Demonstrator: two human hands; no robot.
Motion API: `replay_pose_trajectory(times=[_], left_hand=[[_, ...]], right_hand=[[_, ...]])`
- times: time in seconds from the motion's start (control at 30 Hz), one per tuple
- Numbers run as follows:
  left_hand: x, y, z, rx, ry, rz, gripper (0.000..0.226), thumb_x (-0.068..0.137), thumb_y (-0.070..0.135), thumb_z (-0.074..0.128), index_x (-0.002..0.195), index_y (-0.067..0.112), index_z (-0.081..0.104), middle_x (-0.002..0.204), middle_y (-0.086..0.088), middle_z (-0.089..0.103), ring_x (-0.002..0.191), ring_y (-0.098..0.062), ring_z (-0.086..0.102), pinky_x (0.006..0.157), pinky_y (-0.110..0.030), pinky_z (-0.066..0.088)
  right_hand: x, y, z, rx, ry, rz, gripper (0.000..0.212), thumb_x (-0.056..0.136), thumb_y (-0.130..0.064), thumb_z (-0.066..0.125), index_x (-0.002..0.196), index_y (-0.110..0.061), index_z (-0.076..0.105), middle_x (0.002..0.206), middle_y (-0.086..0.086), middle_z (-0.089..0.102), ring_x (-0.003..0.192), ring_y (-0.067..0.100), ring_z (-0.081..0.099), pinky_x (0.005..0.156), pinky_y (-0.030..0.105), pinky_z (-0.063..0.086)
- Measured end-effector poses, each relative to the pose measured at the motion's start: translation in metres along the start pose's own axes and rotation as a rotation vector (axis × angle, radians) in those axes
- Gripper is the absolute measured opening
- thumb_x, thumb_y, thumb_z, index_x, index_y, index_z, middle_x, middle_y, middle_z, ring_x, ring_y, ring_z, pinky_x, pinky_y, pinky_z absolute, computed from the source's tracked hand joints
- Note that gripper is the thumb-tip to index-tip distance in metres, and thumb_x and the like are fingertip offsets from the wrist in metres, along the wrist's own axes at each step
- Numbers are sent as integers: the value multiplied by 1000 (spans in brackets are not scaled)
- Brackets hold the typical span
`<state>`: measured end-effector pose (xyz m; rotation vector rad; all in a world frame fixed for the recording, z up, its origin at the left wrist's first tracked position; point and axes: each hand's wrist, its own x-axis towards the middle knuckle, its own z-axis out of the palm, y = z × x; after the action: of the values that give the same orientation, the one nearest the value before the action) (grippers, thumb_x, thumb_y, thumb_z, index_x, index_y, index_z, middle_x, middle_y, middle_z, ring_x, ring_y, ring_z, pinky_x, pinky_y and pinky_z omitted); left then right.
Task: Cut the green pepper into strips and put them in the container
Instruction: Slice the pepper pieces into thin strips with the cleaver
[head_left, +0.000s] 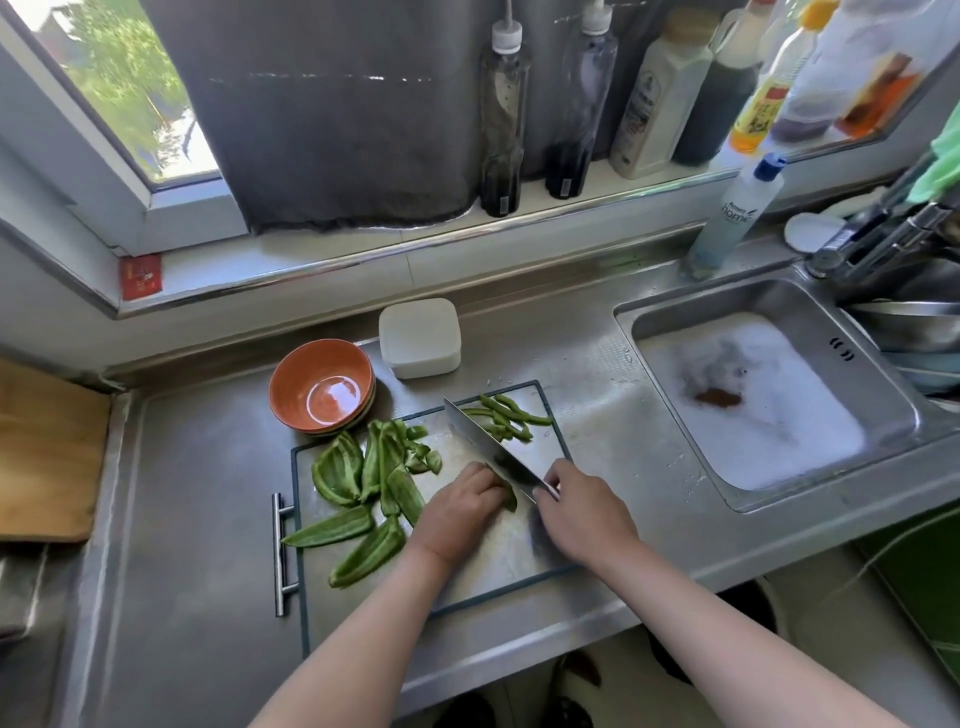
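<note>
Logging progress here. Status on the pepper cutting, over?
Left hand holds pepper piece; right hand grips knife. Few strips on cutting board, several pieces uncut. Nothing blocking.

The left hand (460, 512) pins a pepper piece (511, 500) on the board (519, 561); the right hand (582, 512) grips the knife (485, 441), strips (506, 415) beyond.

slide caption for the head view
Left hand holds a pepper piece on the cutting board; right hand slices with a knife

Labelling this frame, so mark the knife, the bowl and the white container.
knife (485, 441): head view, flat of the blade.
bowl (291, 376): head view, inner wall.
container (420, 332): head view, top of the lid.
</note>
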<state>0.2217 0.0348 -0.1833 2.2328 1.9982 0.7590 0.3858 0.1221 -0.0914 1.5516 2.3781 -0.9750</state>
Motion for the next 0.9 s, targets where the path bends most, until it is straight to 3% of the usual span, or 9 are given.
replay_pose_trajectory(times=[0.27,0.57,0.9], left_hand=[[-1,-10,17,-74,9,-39,17,85,10,58,93,11,73,97,-4,63,94,-21,56,63,-34,56],[-4,-8,24,-76,88,-76,18,84,10,62,94,11,76,102,-6,70,99,-24,60,65,-35,57],[7,-6,17,-96,110,-95,10,80,-1,76,85,7,72,97,-11,66,95,-29,59,81,-38,51]], right_hand=[[0,1,-1,-77,29,-71,17,103,-43,44,107,-28,50,101,2,69,90,28,62,68,33,41],[-23,1,5,-210,68,-190,19,105,-37,38,117,-25,48,96,4,68,88,31,64,64,36,38],[-17,1,-3,-158,103,-120,20,105,-38,39,117,-27,50,99,5,69,92,31,64,68,35,39]])
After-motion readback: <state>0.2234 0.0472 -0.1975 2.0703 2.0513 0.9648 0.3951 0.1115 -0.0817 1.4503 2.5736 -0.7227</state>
